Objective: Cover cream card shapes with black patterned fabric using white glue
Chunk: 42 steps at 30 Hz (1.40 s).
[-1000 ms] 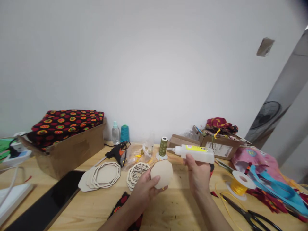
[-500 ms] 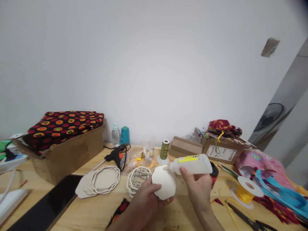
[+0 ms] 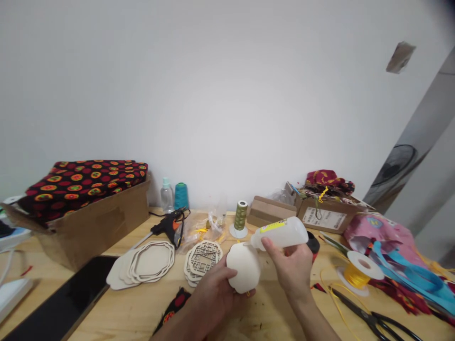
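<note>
My left hand (image 3: pixel 217 290) grips a pale, scallop-edged flat piece (image 3: pixel 243 269) by its left side and from beneath, its plain face turned up. A small yellow loop shows at its lower edge. In my right hand (image 3: pixel 292 267) is a translucent glue bottle (image 3: pixel 280 233) with a yellow label, tilted so its nozzle points left and meets the upper edge of the piece. Whether glue is coming out I cannot tell. Left of my left hand lie latticed wooden cutouts (image 3: pixel 204 259) and, farther left, wooden frames with solid plates (image 3: pixel 149 261).
A cardboard box (image 3: pixel 103 227) of patterned fabric stands left, behind a black phone-like slab (image 3: pixel 67 298). A glue gun (image 3: pixel 168 227) and a green thread spool (image 3: pixel 241 217) lie behind the hands. Scissors (image 3: pixel 368 316), a yellow cord spool (image 3: pixel 359 272) and blue ribbon (image 3: pixel 408 274) are at right.
The view has shifted slightly. The bottle has tilted more steeply, its base higher relative to the nozzle, and the nozzle stays by the piece's upper edge. Both hands keep their holds.
</note>
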Tool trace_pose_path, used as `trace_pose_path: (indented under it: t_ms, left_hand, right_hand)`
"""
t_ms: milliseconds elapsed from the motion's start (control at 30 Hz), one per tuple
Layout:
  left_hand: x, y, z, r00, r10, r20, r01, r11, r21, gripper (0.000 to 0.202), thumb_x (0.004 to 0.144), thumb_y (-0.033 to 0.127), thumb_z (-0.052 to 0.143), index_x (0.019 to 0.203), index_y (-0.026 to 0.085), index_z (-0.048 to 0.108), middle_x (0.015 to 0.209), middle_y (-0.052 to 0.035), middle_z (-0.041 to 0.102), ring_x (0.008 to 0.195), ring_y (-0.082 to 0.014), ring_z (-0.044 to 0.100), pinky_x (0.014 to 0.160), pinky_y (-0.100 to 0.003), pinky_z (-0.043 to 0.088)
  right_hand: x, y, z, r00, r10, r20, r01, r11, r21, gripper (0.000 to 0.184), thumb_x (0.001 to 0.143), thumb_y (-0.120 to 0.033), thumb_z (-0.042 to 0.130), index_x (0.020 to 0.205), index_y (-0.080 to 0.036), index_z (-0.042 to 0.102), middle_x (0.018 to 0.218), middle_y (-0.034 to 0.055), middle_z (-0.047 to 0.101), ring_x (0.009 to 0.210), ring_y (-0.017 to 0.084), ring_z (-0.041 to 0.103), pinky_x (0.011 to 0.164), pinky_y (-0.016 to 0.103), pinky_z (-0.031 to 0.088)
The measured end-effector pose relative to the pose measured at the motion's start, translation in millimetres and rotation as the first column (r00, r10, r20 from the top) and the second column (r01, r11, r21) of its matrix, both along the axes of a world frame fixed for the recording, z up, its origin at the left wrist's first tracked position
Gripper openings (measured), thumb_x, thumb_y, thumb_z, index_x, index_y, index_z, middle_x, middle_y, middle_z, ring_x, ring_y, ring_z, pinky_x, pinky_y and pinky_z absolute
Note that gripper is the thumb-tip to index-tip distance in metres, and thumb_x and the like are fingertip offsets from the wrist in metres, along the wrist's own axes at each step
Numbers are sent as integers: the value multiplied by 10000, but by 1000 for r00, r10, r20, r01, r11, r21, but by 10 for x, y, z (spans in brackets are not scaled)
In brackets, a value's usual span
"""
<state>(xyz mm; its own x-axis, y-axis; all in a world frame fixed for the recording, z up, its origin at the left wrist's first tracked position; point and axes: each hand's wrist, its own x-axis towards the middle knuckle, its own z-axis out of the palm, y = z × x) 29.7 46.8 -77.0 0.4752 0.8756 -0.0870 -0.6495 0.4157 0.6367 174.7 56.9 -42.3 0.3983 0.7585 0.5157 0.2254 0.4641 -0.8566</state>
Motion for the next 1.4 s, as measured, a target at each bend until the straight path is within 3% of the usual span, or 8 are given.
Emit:
trace_pose_path:
  t_ms: [200,400,600,833,1167,1400]
  left_hand:
    - [-15,-22,-5,999,-27,27,27,1000,9,395,737,53,402,1102,166,503,923,-81,638,771,-203,576,652,-339,424]
    - [-24,-36,7,999,-52,14,53,999,-9,368,742,65,404,1075,167,522,873,-67,650,767,-215,592,650,-339,431]
    - [-26,-15,0,998,-65,2,65,998,-8,352,751,78,396,1070,159,522,866,-69,665,747,-216,602,630,-341,443]
    - [-39,-12,-8,996,-93,-4,93,996,-10,343,757,88,385,1068,162,509,860,-76,666,702,-201,601,618,-340,441]
    - [-53,-12,20,992,-123,-20,122,992,-43,332,763,118,390,1075,150,498,886,-91,669,710,-213,614,620,-353,461]
    - [-51,-30,24,990,-138,-36,136,988,-68,340,766,134,394,1094,142,482,872,-98,669,716,-229,625,620,-360,466]
  right_hand:
    - [5,29,-5,1000,21,-16,-21,1000,2,243,601,-315,691,734,-119,638,705,100,702,655,221,641,605,334,509]
    - [-5,52,-1,981,49,-188,-53,998,-18,420,561,-317,719,894,-96,588,748,100,690,725,230,638,661,349,502]
    - [-2,84,-17,958,75,-275,-85,996,-26,475,559,-332,724,941,-102,559,759,90,687,732,226,632,670,349,492]
    - [-9,92,-39,960,83,-268,-94,995,-28,413,569,-315,724,886,-103,565,740,84,682,696,208,615,645,337,477]
    - [36,167,-62,879,142,-456,-176,984,-33,272,563,-267,728,759,-125,602,744,46,687,713,185,622,651,287,478]
    - [70,206,-114,824,171,-540,-233,971,-48,271,568,-268,726,750,-124,585,698,30,673,665,186,624,624,302,483]
